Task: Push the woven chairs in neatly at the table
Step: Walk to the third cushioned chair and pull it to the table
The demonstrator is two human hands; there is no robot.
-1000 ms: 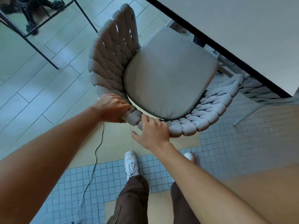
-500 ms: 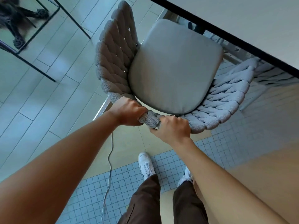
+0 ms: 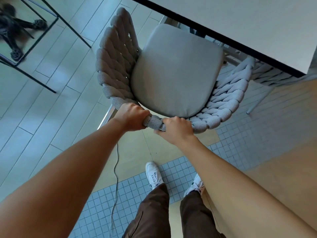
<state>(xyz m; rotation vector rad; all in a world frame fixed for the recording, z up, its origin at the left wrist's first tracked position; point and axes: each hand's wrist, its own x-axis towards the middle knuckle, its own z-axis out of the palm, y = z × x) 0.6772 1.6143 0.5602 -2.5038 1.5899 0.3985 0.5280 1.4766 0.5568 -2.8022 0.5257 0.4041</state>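
Woven chair (image 3: 171, 79) nearer the table (image 3: 240, 23) than before, left hand (image 3: 132, 117) and right hand (image 3: 175, 129) both gripping its backrest.

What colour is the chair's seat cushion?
Plain light grey, no pattern; the cushion shows clearly in the head view.

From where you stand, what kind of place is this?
Probably a dining area in a home or a café, though I cannot be sure. A woven chair with a seat cushion is partly under a pale table, and the floor mixes plank tiles with small mosaic tiles.
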